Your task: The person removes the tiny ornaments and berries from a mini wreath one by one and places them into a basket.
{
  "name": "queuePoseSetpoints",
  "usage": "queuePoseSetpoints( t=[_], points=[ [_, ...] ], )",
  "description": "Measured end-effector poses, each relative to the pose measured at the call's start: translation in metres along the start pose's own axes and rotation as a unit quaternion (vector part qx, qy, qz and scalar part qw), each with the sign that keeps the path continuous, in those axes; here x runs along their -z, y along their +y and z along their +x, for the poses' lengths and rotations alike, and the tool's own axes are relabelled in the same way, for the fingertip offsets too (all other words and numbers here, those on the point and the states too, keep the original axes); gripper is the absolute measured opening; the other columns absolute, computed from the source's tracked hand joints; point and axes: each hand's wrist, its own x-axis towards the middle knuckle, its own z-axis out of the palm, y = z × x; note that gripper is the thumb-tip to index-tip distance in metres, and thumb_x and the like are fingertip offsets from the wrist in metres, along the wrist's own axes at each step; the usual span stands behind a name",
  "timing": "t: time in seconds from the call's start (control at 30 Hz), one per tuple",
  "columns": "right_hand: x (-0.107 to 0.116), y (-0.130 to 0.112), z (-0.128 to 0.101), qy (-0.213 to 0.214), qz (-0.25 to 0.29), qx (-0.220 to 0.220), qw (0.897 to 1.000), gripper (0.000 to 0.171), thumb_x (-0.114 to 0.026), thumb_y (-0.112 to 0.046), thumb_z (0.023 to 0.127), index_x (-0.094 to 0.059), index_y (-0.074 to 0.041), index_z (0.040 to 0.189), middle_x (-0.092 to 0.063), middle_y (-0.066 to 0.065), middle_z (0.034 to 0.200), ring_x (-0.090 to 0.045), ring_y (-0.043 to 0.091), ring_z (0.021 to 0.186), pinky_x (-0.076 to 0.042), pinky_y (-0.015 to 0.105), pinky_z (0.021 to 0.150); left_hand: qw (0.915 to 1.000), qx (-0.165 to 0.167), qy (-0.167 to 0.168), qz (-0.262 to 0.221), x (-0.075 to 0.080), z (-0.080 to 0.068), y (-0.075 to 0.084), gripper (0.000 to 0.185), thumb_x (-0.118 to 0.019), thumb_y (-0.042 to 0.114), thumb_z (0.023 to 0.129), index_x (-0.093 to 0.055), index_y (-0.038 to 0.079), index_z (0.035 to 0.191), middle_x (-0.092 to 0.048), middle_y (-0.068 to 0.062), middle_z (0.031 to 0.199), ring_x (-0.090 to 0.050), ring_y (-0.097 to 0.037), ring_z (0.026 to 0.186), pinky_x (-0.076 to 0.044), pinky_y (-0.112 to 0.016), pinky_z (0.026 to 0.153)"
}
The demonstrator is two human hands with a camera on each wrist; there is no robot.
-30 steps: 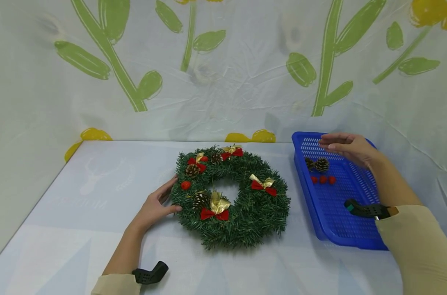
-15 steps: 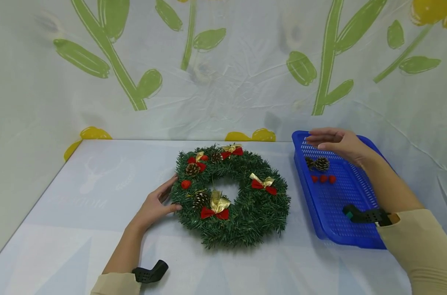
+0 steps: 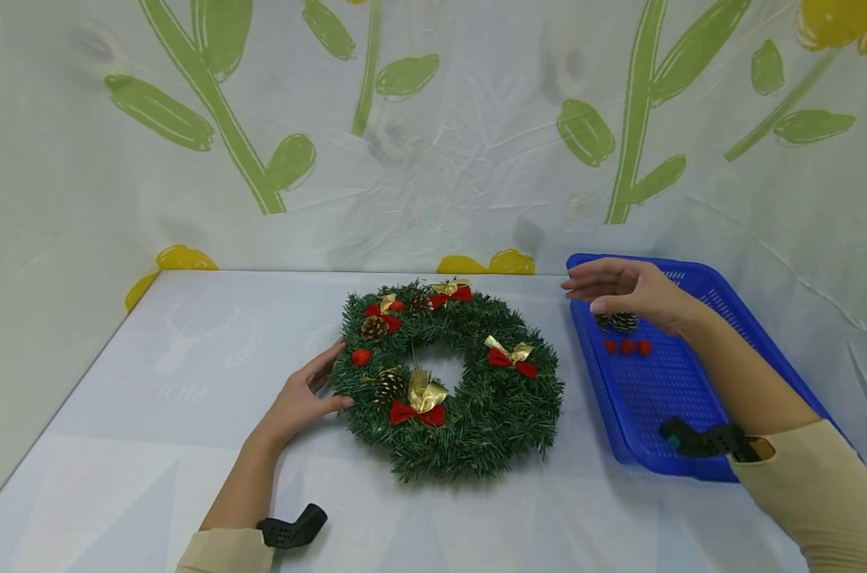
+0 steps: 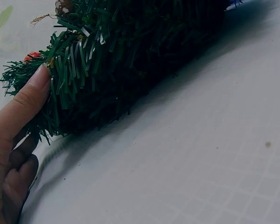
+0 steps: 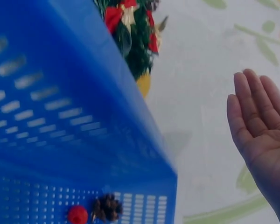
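Note:
A green Christmas wreath (image 3: 476, 430) lies on the table, decked with red-and-gold bows (image 3: 512, 358), pine cones (image 3: 389, 388) and a red berry (image 3: 361, 357). At its left edge my left hand (image 3: 297, 407) holds it, thumb on the near side and fingers reaching round the outer side. The left wrist view shows the thumb (image 4: 30, 95) pressed on the needles. Over the far left part of a blue basket (image 3: 620, 446) hovers my right hand (image 3: 630, 293), fingers extended and palm bare in the right wrist view. Below it in the basket are pine cones (image 3: 624, 321) and red berries (image 3: 627, 347).
The basket stands right of the wreath, with a strip of white table (image 3: 573, 493) between them. A wall sheet (image 3: 476, 159) printed with flowers rises behind the table. A black wrist camera (image 3: 293, 528) sits on the left wrist; another (image 3: 705, 439) is on the right.
My right hand has moved left across the basket, from above its right half to its far left rim. It now covers part of the pine cones. The left hand and wreath stay put.

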Motion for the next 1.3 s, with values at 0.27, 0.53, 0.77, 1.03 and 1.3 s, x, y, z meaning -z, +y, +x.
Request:
queuePoseSetpoints(
  t=[0.27, 0.53, 0.77, 1.03, 1.3],
  points=[
    [-0.026, -0.015, 0.006, -0.010, 0.000, 0.032, 0.999, 0.048, -0.055, 0.012, 0.089, -0.052, -0.006, 0.134, -0.062, 0.000, 0.126, -0.060, 0.013, 0.114, -0.053, 0.023, 0.088, 1.0000, -0.003, -0.001, 0.001, 0.000, -0.001, -0.001, 0.086, -0.078, 0.017, 0.078, -0.031, 0.019, 0.150, -0.022, -0.005, 0.157, -0.024, -0.031, 0.142, -0.028, -0.043, 0.111],
    [-0.049, -0.022, 0.010, -0.031, -0.016, 0.073, 0.997, 0.050, -0.059, 0.014, 0.085, -0.051, -0.001, 0.133, -0.061, 0.001, 0.127, -0.060, 0.018, 0.114, -0.052, 0.024, 0.091, 1.0000, -0.004, -0.002, 0.001, 0.001, -0.002, -0.002, 0.087, -0.078, 0.017, 0.078, -0.030, 0.020, 0.150, -0.022, -0.005, 0.157, -0.024, -0.031, 0.142, -0.027, -0.043, 0.111],
    [-0.075, -0.029, 0.010, 0.012, -0.046, 0.070, 0.996, 0.047, -0.065, 0.010, 0.082, -0.051, 0.008, 0.127, -0.063, -0.002, 0.124, -0.061, 0.016, 0.112, -0.053, 0.024, 0.089, 1.0000, -0.002, -0.002, 0.003, 0.001, -0.002, -0.004, 0.086, -0.078, 0.017, 0.078, -0.030, 0.020, 0.150, -0.022, -0.004, 0.157, -0.023, -0.031, 0.142, -0.027, -0.043, 0.112],
    [-0.107, -0.027, 0.008, 0.102, -0.058, 0.068, 0.991, 0.048, -0.070, 0.006, 0.080, -0.053, 0.007, 0.126, -0.063, -0.001, 0.122, -0.059, 0.015, 0.112, -0.050, 0.022, 0.093, 1.0000, -0.003, -0.004, 0.007, 0.001, 0.000, -0.003, 0.086, -0.078, 0.019, 0.078, -0.031, 0.020, 0.150, -0.022, -0.004, 0.157, -0.024, -0.032, 0.142, -0.028, -0.044, 0.112],
    [-0.140, -0.012, 0.008, 0.146, -0.049, 0.132, 0.979, 0.050, -0.073, 0.003, 0.079, -0.052, 0.011, 0.124, -0.062, -0.001, 0.123, -0.054, 0.011, 0.118, -0.043, 0.022, 0.102, 0.9999, -0.001, -0.002, 0.014, 0.000, 0.001, -0.002, 0.086, -0.079, 0.019, 0.078, -0.031, 0.019, 0.150, -0.023, -0.007, 0.156, -0.025, -0.033, 0.141, -0.028, -0.046, 0.111]
  ],
)
